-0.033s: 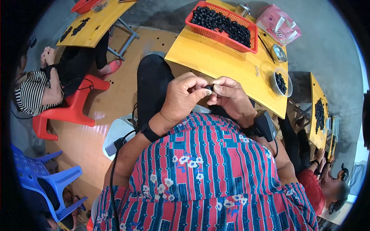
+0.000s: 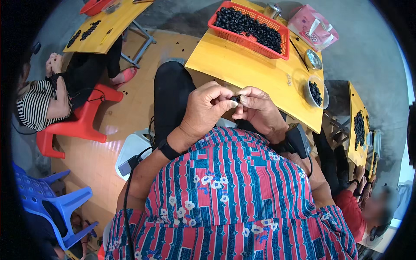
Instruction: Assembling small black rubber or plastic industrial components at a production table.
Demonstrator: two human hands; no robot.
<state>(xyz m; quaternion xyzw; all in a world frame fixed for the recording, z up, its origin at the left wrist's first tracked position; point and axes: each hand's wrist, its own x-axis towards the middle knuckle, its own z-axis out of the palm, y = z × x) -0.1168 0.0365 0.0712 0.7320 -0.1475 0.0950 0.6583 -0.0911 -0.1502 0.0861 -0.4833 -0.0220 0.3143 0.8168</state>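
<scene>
Above my lap, close to the near edge of the yellow table, both hands meet at a small round black part (image 2: 236, 99). My left hand (image 2: 209, 104) pinches it from one side between thumb and fingers. My right hand (image 2: 259, 106) has its thumb and forefinger closed on the other side. The fingertips cover most of the part, so its exact kind is hidden. On the table beyond stands a red plastic basket (image 2: 255, 43) full of small black ring-shaped parts (image 2: 237, 21). A clear round tub (image 2: 324, 102) holding more black parts (image 2: 315, 92) stands near the table's right corner.
The yellow table (image 2: 242, 69) also carries a thin dark rod (image 2: 299, 53), a round metal dish (image 2: 313, 60), a metal cup (image 2: 273, 10) and a pink bag (image 2: 313, 28). Co-workers sit at other tables left and right. A red stool (image 2: 82, 125) and blue chair (image 2: 52, 199) stand left.
My hands and the black part hold the same place. At the right, the co-worker in red has shifted slightly.
</scene>
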